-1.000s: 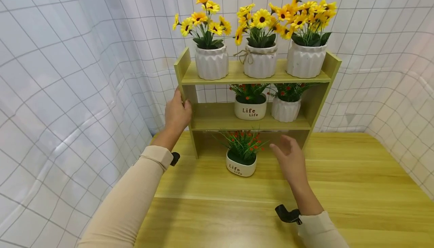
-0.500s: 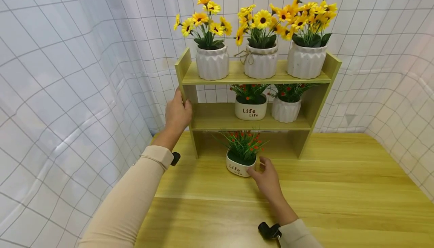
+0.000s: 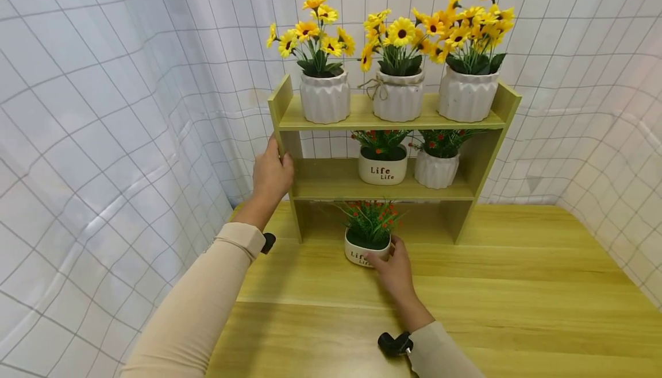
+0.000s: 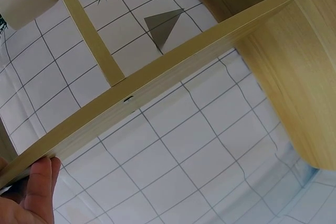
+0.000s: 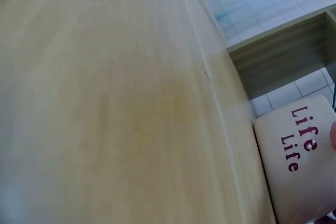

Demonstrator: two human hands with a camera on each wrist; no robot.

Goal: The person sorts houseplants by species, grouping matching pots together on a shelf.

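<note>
In the head view my left hand (image 3: 273, 172) grips the left side panel of a wooden shelf (image 3: 331, 178). The left wrist view shows its fingers (image 4: 41, 184) at the panel's edge. A white oval flowerpot (image 3: 355, 251) marked "Life", with grass and small red flowers, stands on the table in front of the bottom level. My right hand (image 3: 395, 269) holds this pot at its right end, thumb on the front and fingers behind. Up close in the right wrist view, the pot's lettered wall (image 5: 294, 182) appears with just a fingertip at the frame edge.
Three fluted white pots with yellow flowers, including a twine-tied pot (image 3: 398, 99), line the top shelf. On the middle level stand another "Life" pot (image 3: 383, 168) and a fluted pot (image 3: 437, 169). Gridded white cloth (image 3: 129, 108) surrounds the wooden table (image 3: 543, 297).
My right hand has come left and down from beside the shelf's right part, and now holds the front flowerpot. The left hand keeps its place on the side panel.
</note>
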